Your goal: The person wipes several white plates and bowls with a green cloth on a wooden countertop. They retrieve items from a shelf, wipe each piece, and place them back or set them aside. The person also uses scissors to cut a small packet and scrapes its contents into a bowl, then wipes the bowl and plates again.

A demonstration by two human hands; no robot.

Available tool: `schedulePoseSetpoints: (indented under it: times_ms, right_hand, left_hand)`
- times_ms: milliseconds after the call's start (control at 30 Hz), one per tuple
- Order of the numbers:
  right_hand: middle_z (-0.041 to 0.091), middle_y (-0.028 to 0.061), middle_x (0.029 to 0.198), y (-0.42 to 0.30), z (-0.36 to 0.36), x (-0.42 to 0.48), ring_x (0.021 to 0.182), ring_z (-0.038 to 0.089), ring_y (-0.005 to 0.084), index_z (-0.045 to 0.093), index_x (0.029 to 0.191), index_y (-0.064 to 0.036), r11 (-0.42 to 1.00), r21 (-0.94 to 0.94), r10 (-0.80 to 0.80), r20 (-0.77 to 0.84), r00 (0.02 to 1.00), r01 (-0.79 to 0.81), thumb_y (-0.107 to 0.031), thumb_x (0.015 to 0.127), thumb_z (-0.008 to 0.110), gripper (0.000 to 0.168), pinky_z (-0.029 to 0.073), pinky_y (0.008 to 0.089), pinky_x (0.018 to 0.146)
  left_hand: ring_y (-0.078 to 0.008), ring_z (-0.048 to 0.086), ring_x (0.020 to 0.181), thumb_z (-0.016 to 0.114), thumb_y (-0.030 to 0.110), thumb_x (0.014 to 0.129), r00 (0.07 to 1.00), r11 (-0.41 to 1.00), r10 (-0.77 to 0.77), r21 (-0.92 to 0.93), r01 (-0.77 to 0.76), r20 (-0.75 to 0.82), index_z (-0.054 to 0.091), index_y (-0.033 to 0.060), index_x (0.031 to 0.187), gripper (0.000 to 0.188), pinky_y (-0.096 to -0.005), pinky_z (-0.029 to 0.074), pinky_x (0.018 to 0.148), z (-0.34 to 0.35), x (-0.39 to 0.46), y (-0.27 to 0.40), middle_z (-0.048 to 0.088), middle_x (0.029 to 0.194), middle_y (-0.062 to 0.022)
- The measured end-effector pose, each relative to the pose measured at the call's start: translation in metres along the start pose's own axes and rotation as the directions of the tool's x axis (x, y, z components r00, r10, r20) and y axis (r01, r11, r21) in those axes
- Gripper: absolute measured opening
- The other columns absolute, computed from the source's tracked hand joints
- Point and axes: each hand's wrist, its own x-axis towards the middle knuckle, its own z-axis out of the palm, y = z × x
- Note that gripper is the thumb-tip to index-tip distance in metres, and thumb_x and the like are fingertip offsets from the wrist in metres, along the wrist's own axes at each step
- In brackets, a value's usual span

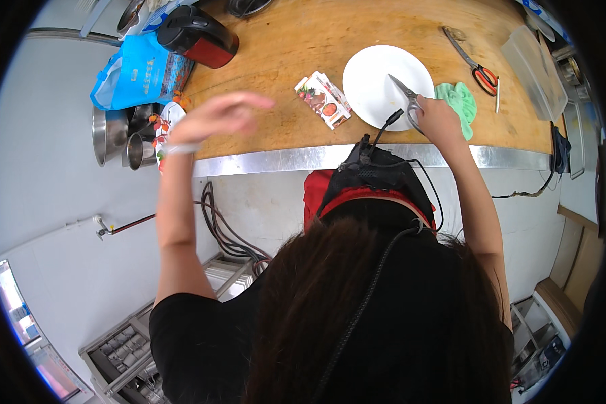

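Note:
My right hand (438,121) grips the handles of metal scissors (403,87). Their pointed blades lie over a round white plate (368,65) and look closed together. Blurred by motion, my left hand (217,120) is raised at the left of the wooden table (262,60), fingers stretched out and nothing visible in it. Between the hands, printed packets (325,101) with food pictures rest against or close to the plate's left edge. A green cloth (457,103) lies just right of the plate, partly behind my right hand.
Orange-handled scissors (477,70) and a thin white stick (497,95) lie at the right, before a clear plastic container (535,73). A red and black electric kettle (202,38), a blue bag (136,76) and metal pots (110,134) stand at the left. A metal strip (267,160) edges the table.

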Motion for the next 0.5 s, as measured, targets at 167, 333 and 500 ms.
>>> schedulePoseSetpoints:
  times_ms: [167,333,500]
  right_hand:
    - [0.062,0.0195,0.074,-0.001,-0.005,-0.001,0.072,0.061,0.0351,0.060,0.089,-0.003,0.998,0.037,0.042,0.033,0.999,-0.043,-0.015,0.079,0.052,0.017,0.050,0.0436,0.065]
    - [0.062,0.0179,0.077,0.006,-0.017,0.001,0.075,0.061,0.0335,0.062,0.096,-0.005,0.998,0.055,-0.009,0.039,0.999,0.007,-0.016,0.078,0.056,0.022,0.050,0.0423,0.068]
    - [0.062,0.0188,0.077,0.024,-0.036,-0.005,0.073,0.060,0.0325,0.064,0.101,-0.009,0.983,0.182,0.013,0.111,0.994,-0.034,-0.017,0.076,0.058,0.026,0.049,0.0410,0.067]
  left_hand:
    - [-0.0179,0.059,0.079,0.071,0.021,0.073,0.963,0.986,0.061,0.133,-0.099,0.263,0.044,0.0018,0.124,0.061,-0.0293,0.048,0.069,0.058,-0.072,0.096,0.053,0.115,-0.0158]
    - [-0.0273,0.055,0.069,0.065,0.010,0.077,0.923,0.962,0.071,0.218,-0.163,0.378,0.055,0.0028,0.082,0.012,-0.0302,0.045,0.061,0.114,-0.077,0.090,0.058,0.078,-0.0073]
    - [-0.0108,0.059,0.059,0.068,0.007,0.074,0.928,0.966,-0.260,0.075,0.249,0.268,0.060,0.0005,0.071,0.011,-0.0248,0.044,0.054,0.098,-0.084,0.024,0.061,0.064,-0.0053]
